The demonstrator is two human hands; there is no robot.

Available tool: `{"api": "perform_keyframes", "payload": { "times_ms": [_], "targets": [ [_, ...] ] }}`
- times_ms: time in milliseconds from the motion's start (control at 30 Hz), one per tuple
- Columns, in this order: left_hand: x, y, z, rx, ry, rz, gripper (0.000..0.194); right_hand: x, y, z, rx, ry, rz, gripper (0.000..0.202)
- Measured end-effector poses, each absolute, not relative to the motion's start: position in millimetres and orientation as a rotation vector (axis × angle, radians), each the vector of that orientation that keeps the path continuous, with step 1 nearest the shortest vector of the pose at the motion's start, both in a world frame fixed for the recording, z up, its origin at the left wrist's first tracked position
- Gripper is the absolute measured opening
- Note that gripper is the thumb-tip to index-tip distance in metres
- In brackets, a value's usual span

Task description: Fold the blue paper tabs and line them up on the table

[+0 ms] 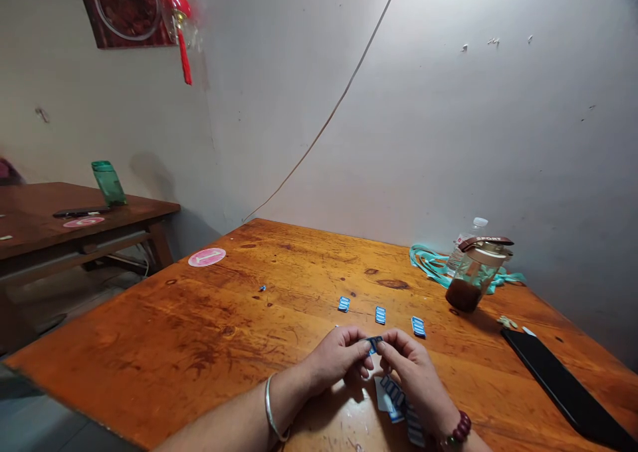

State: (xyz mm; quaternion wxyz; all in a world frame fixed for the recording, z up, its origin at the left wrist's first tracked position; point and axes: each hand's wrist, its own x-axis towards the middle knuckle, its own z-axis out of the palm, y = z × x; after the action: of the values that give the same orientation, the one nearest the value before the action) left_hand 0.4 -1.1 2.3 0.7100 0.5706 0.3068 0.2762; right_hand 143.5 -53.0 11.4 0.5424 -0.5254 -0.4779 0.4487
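Observation:
Between the fingertips of my left hand point(343, 353) and my right hand point(406, 362) is a small blue-and-white label piece point(373, 344), pinched from both sides just above the table. Under my right hand lie several blue-and-white label strips point(393, 395), partly hidden by the palm and wrist. Beyond my hands, small label stacks lie apart in a loose row: one on the left point(343, 304), one in the middle point(380, 315) and one on the right point(418, 327). The print on them is too small to read.
On the wooden table point(279, 252), a drink bottle with dark liquid point(471, 279) stands at the right beside a clear plastic bottle point(458, 249) and turquoise straps point(428, 262). A black flat device point(563, 379) lies at right. A pink round sticker point(207, 257) is at far left.

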Motion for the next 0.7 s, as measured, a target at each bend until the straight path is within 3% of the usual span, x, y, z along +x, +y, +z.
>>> {"api": "perform_keyframes", "payload": {
  "times_ms": [500,700],
  "targets": [
    [-4,-3,13,1.177,0.558,0.577,0.032,153,-50,7,-1.136,-0.982,1.313,0.023],
    [-1,1,3,1.194,0.643,0.606,0.034,151,-52,13,-1.213,-1.081,1.17,0.023]
  ]
}}
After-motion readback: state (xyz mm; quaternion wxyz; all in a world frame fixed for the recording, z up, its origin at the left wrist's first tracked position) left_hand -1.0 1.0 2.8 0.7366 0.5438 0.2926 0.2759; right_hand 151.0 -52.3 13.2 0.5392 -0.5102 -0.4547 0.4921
